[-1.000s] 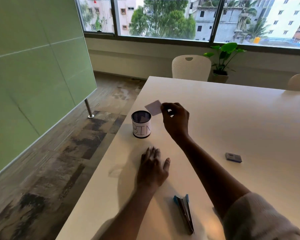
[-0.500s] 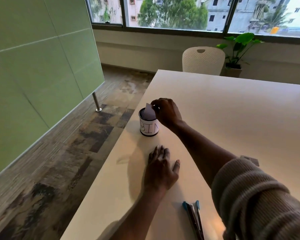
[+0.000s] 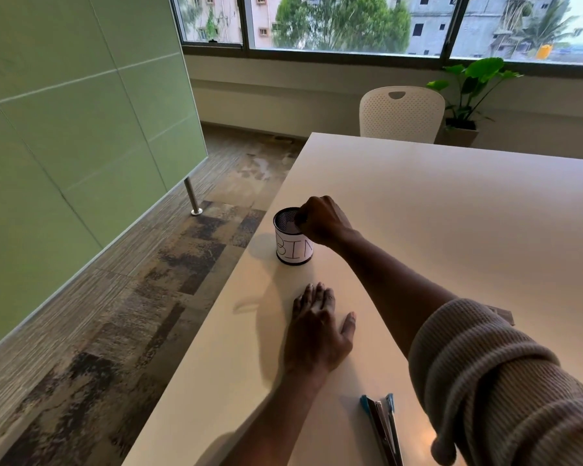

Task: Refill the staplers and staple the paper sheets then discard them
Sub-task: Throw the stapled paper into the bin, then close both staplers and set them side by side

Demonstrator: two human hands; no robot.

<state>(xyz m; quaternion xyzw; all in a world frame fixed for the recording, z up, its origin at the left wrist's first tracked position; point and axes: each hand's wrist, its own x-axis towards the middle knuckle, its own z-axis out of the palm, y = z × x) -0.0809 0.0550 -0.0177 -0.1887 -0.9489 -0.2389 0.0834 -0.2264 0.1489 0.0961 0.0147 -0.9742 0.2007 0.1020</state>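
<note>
- black mesh cylinder bin with paper label (image 3: pixel 293 245) sits on the white table (image 3: pixel 451 213), by its left edge
- right hand (image 3: pixel 323 220) over the bin's right rim
- left hand (image 3: pixel 317 331) flat on the table, in front of the bin
- blue-tipped metal stapler (image 3: pixel 381 428) lies right of the left forearm
- white plastic chair (image 3: pixel 401 114) behind the table, potted green plant (image 3: pixel 468 92) right of it

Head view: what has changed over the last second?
The right hand carried the small pale paper sheet down into the black mesh cup labelled BIN; the sheet no longer shows. The left hand stayed flat on the white table, the blue stapler unmoved.
</note>
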